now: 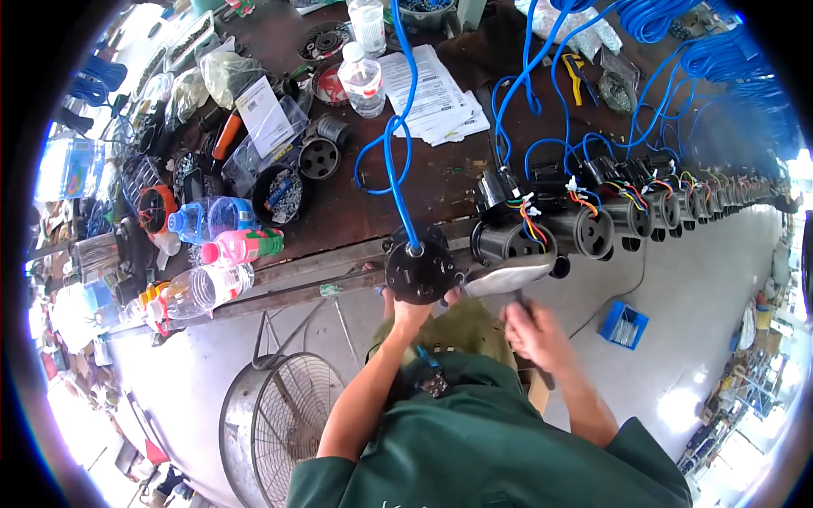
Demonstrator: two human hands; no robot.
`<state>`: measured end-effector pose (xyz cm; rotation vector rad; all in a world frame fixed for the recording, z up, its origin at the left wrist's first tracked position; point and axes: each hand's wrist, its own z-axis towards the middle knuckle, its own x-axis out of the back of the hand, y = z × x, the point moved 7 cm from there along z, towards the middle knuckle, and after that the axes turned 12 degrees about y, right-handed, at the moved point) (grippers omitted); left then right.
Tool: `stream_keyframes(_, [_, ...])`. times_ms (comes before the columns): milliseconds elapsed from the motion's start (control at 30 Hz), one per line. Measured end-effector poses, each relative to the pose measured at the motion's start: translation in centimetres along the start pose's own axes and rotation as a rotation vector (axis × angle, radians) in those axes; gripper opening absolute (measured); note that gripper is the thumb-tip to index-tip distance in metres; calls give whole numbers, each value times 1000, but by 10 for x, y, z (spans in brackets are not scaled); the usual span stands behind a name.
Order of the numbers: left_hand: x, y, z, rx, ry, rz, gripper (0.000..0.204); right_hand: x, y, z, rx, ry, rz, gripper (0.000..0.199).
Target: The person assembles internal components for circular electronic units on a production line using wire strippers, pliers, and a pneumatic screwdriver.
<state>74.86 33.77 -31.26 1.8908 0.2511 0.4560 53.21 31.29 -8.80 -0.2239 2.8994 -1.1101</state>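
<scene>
- A worker in a green shirt, seen from above, steadies a round black motor housing [421,273] at the near edge of a long, dark workbench [356,212]; a blue air hose [398,144] rises from the top of the housing toward the far side of the bench.
- The left hand [412,310] is closed around the housing's near, lower rim, fingers curled under it, bearing it from below.
- The right hand [532,332] is wrapped tight on the handle of a metal tool, probably a mallet or hammer, whose pale, blurred head [511,275] hangs just right of the housing, near it; whether the two touch cannot be told.
- The housing looks rigid and fairly heavy for its bulk, likely cast metal or hard plastic with a matt face that should not slip; the outer rim looks the sound place to grip, clear of the hose fitting on top and the openings in its face.
- The hose is limp and would drag on the part if tugged.
- Right of the hands, a row of similar black housings [593,229] with coloured wires [532,222] runs along the bench edge into the distance.
- Plastic bottles [222,247] lie to the left on the bench, papers [432,93] far beyond, and a floor fan [275,423] stands near left, below.
</scene>
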Motion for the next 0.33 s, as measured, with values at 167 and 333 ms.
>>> stream_keyframes(167, [5, 26, -6, 283, -204, -129, 37, 27, -42, -15, 142, 111, 55, 32])
stream_keyframes(333, [58, 1, -17, 520, -381, 60, 48, 30, -15, -22, 372, 211, -315, 34])
